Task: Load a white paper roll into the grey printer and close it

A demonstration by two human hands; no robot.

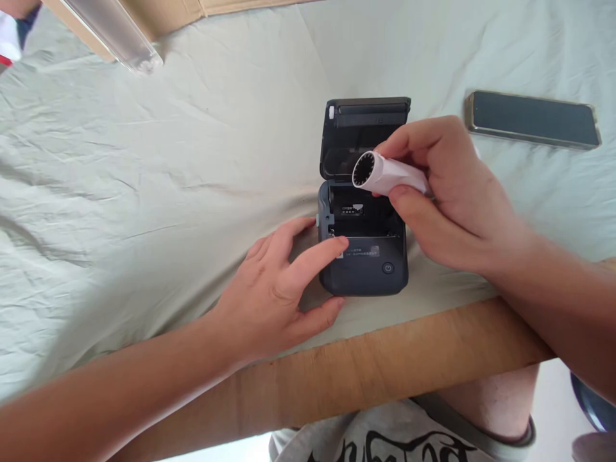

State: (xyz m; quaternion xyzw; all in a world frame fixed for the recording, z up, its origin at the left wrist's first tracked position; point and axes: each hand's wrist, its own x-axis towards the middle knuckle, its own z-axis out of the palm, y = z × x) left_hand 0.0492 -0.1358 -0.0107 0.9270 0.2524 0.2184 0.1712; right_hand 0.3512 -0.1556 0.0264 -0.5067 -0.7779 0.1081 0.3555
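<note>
A small dark label printer (363, 276) lies on the pale cloth with its lid (366, 135) swung up and its inner bay showing. My left hand (282, 282) rests around its left side, index finger on the top face by the bay's edge, thumb near the lower edge, other fingers by the left side. In my right hand (443, 192) a white roll (392, 174) is pinched between thumb and fingers, its hollow, dark-cored end facing left. The roll hangs over the right part of the printer, above the bay and in front of the lid.
A phone (534, 119) lies on the cloth (231, 128) at the right. At the top left are a clear plastic piece (129, 38) and a cardboard box (178, 16). A wooden edge (385, 359) runs along the front. Part of another person (19, 8) shows in the top left corner.
</note>
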